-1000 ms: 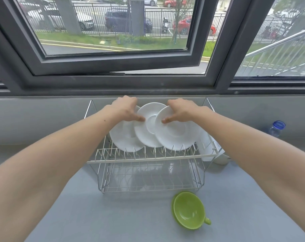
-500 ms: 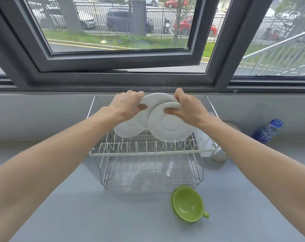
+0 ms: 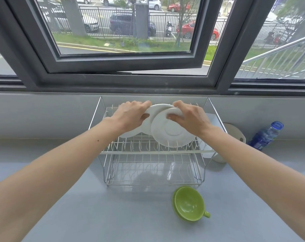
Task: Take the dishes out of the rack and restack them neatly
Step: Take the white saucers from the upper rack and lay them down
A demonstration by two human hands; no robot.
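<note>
Your left hand [image 3: 130,114] & right hand [image 3: 188,116] each grasp white plates [image 3: 171,131] by the top rim, frame center, above rack [image 3: 148,151]; green cup [image 3: 189,203] lower center.

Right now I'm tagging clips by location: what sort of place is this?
Probably a kitchen or pantry counter by a window: a wire dish rack holding white plates, a green cup on the grey counter, and a street-facing window above.
</note>
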